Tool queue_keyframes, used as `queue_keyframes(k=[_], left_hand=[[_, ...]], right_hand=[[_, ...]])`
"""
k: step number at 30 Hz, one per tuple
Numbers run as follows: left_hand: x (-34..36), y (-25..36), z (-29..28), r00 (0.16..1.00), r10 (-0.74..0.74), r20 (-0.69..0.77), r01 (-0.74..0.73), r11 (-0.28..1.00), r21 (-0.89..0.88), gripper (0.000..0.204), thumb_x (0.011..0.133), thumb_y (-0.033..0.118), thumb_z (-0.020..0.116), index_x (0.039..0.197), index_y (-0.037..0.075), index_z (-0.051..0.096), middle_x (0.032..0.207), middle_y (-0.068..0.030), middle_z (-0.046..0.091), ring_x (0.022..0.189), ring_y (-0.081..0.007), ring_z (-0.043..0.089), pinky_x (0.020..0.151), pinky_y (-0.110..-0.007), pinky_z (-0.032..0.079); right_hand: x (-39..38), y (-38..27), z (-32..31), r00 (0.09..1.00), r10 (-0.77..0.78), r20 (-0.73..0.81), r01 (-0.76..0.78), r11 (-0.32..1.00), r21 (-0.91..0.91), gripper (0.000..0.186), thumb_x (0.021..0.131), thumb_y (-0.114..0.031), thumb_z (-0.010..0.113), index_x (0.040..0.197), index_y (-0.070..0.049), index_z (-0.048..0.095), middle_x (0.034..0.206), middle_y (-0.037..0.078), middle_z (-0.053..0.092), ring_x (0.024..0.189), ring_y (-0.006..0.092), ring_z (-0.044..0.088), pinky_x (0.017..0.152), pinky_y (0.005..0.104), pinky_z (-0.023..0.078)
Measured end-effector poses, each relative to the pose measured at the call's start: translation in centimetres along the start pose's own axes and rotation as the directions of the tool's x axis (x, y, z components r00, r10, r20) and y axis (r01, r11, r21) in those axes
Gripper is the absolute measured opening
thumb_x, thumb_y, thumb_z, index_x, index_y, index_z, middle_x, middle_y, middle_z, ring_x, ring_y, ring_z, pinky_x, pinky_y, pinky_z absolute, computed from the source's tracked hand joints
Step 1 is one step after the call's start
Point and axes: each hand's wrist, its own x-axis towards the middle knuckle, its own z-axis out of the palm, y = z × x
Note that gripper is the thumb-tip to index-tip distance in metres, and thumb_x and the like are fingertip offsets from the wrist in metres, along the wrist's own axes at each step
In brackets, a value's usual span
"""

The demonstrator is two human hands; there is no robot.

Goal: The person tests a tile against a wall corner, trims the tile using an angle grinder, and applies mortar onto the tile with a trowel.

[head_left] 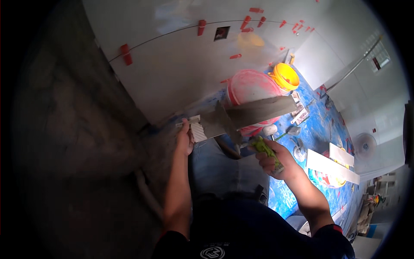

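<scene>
My left hand [184,140] is closed on the near left end of a long narrow tile strip [199,131], whose pale ridged back shows there. Grey mortar [261,110] coats most of the strip toward its far right end. In my right hand [278,160] is a trowel [264,147], gripped by its green handle. The trowel's blade [226,121], smeared with mortar, lies across the strip just right of the bare end.
Behind the strip stand a large red-rimmed bucket [252,80] and a yellow bucket [285,77]. A white-headed mallet [270,129] lies on the blue floor sheet [282,198]. At right, a pale plank-like tile [330,165] rests over another bucket. Red clips [202,27] line the wall joint.
</scene>
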Motion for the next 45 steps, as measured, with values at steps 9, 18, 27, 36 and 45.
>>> queue_keyframes(k=[9, 18, 27, 36, 45], left_hand=[[-5.2, 0.7, -2.6, 0.893, 0.031, 0.448, 0.112, 0.951, -0.288, 0.064, 0.099, 0.056, 0.047, 0.134, 0.003, 0.053, 0.132, -0.0127, 0.061, 0.122, -0.0265, 0.058, 0.102, -0.038, 0.044], [-5.5, -3.3, -4.3, 0.98, 0.061, 0.189, 0.019, 0.918, -0.396, 0.058, 0.101, 0.043, 0.044, 0.142, 0.002, 0.047, 0.141, -0.0144, 0.054, 0.127, -0.0351, 0.053, 0.11, -0.047, 0.039], [-2.6, -7.5, -9.3, 0.842, 0.204, 0.498, 0.137, 0.813, -0.565, 0.047, 0.103, 0.034, 0.042, 0.14, 0.007, 0.05, 0.136, -0.0157, 0.057, 0.123, -0.0332, 0.054, 0.106, -0.047, 0.044], [-2.7, -1.4, -7.4, 0.875, -0.066, 0.48, 0.208, 0.945, -0.251, 0.037, 0.102, 0.039, 0.05, 0.115, 0.006, 0.059, 0.112, -0.0046, 0.063, 0.117, -0.0229, 0.055, 0.116, -0.052, 0.025], [-0.7, -1.1, -5.7, 0.941, -0.122, 0.315, 0.155, 0.984, -0.083, 0.032, 0.1, 0.04, 0.055, 0.091, 0.009, 0.057, 0.089, 0.0003, 0.055, 0.103, -0.0193, 0.057, 0.115, -0.055, 0.025]], right_hand=[[1.5, 4.1, 3.6, 0.966, -0.202, -0.16, 0.019, 0.677, -0.735, 0.038, 0.104, -0.038, 0.041, 0.109, -0.005, 0.06, 0.074, 0.004, 0.057, 0.055, 0.0127, 0.055, 0.048, 0.0266, 0.045], [5.1, 10.0, 5.0, 0.902, -0.432, 0.005, -0.036, -0.087, -0.996, 0.04, 0.102, -0.041, 0.048, 0.095, -0.002, 0.053, 0.071, 0.009, 0.063, 0.057, 0.0191, 0.06, 0.058, 0.0352, 0.048], [6.0, 11.2, 2.9, 0.961, -0.276, 0.026, 0.032, 0.015, -0.999, 0.041, 0.102, -0.041, 0.051, 0.09, -0.002, 0.052, 0.071, 0.007, 0.061, 0.056, 0.0135, 0.058, 0.056, 0.0324, 0.046], [3.1, 7.2, -1.3, 0.833, -0.498, 0.239, 0.038, -0.379, -0.925, 0.042, 0.094, -0.033, 0.064, 0.121, -0.002, 0.06, 0.09, 0.021, 0.067, 0.082, 0.038, 0.065, 0.073, 0.0411, 0.051], [1.5, 7.2, -3.7, 0.781, -0.594, 0.194, -0.163, -0.493, -0.855, 0.04, 0.093, -0.034, 0.064, 0.119, -0.004, 0.059, 0.097, 0.025, 0.068, 0.092, 0.0444, 0.065, 0.081, 0.0492, 0.053]])
